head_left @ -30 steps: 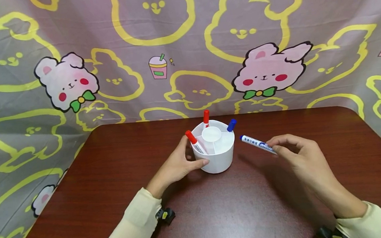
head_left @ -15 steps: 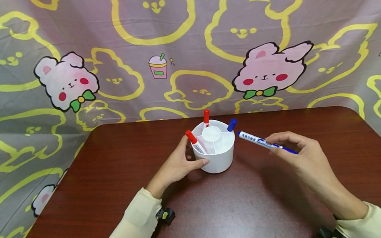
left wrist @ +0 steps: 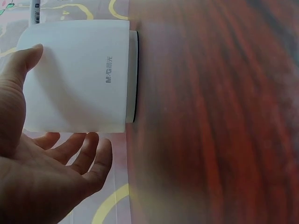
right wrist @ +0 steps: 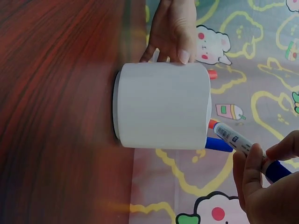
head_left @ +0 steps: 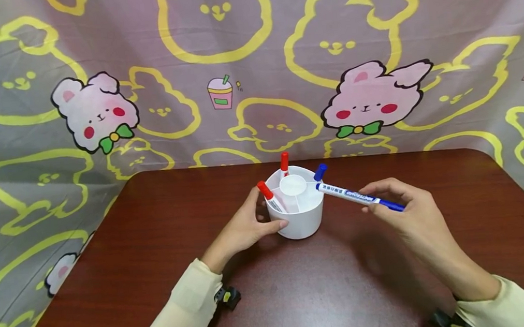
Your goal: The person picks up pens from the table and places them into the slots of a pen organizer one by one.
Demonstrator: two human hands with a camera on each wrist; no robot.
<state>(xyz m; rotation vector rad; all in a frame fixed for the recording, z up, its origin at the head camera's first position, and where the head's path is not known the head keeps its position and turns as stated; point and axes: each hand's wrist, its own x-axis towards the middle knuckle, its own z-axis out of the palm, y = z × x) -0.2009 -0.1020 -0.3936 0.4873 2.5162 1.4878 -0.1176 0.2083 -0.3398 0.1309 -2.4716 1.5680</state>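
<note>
A white pen holder (head_left: 297, 227) with several compartments stands upright on the table. My left hand (head_left: 247, 221) holds it from the left, thumb on the front wall; in the left wrist view the curled fingers (left wrist: 96, 156) are along its side. My right hand (head_left: 418, 217) pinches a blue whiteboard marker (head_left: 343, 194), cap end toward the palm. The marker slants, its far blue end over the holder's right rim. Inside the holder lean one red marker (head_left: 269, 196) at left, another red marker (head_left: 285, 163) at the back, and a second blue marker (head_left: 321, 172) at back right.
The holder rests on a dark red-brown wooden table (head_left: 297, 295). Behind the table's far edge hangs a patterned curtain (head_left: 273, 79) with rabbit drawings. Dark straps with small devices (head_left: 228, 296) are worn at both wrists.
My right hand has shifted the blue marker in its fingers, showing its cap, and moved it left until its far end came over the holder's rim. The left hand has stayed on the holder.
</note>
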